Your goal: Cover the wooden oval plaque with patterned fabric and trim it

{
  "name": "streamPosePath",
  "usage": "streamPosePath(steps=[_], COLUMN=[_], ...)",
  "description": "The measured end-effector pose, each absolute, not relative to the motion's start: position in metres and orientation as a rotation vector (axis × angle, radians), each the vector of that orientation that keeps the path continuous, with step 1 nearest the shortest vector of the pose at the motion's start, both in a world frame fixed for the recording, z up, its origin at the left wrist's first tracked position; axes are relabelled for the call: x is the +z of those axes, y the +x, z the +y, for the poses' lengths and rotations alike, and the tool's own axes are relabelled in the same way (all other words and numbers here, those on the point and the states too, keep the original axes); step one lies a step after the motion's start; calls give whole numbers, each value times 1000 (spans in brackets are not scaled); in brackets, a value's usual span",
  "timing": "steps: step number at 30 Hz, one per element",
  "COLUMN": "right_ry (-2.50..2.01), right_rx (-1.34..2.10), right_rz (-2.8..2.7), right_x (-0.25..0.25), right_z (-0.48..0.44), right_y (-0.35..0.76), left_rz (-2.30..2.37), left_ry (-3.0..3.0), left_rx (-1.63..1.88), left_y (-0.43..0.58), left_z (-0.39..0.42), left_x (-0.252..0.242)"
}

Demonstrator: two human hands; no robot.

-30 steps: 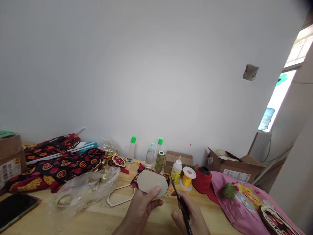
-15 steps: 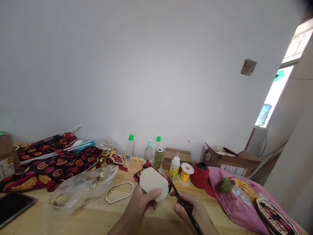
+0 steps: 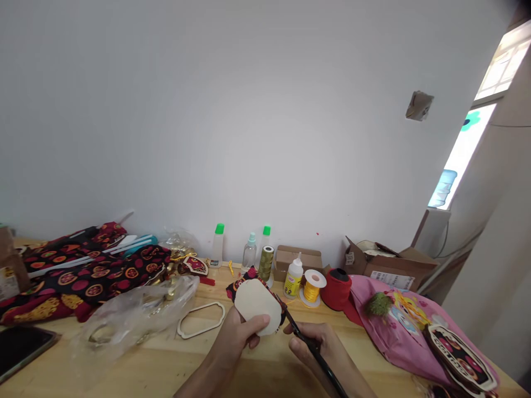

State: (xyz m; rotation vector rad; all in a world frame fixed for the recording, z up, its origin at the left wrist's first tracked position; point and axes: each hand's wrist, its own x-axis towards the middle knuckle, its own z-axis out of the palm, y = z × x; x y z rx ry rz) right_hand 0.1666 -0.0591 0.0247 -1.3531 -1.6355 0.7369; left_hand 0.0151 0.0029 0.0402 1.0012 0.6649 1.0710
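My left hand (image 3: pixel 243 334) is closed on a cream, wavy-edged flat panel (image 3: pixel 255 304), thumb across its face. Dark patterned fabric (image 3: pixel 237 286) sticks out around the panel's upper left and right edges. In my right hand (image 3: pixel 317 348) is a pair of black scissors (image 3: pixel 305 340), pointing up and left. Their tips meet the fabric at the panel's right edge; whether the blades are parted is hard to make out. A thin wooden frame (image 3: pixel 202 320) lies on the table to the left of my left hand.
Behind my hands stand a glue bottle (image 3: pixel 293 278), a yellow thread spool (image 3: pixel 312 288), an olive thread spool (image 3: pixel 266 263) and clear bottles. Patterned fabric (image 3: pixel 99 276), a plastic bag (image 3: pixel 136 315) and a phone (image 3: pixel 25 351) lie left. A pink bag (image 3: pixel 385 331) and cardboard box (image 3: pixel 385 265) sit right.
The scissors have shifted slightly left, and their tips now reach the fabric at the panel's right edge. The whole view has moved a little. Both hands keep their hold.
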Motion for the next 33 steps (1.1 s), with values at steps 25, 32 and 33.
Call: streamPosePath(steps=[25, 32, 33], right_ry=[-942, -1131, -1132], right_rx=[1018, 795, 783], right_rz=[-986, -1023, -1066], right_x=[12, 26, 26], right_z=[-54, -58, -57], right_y=[150, 155, 154], left_rz=[656, 371, 359], left_ry=[1234, 844, 855], left_rx=[1083, 825, 787], left_y=[24, 23, 25], left_z=[4, 4, 4], left_x=[33, 25, 23])
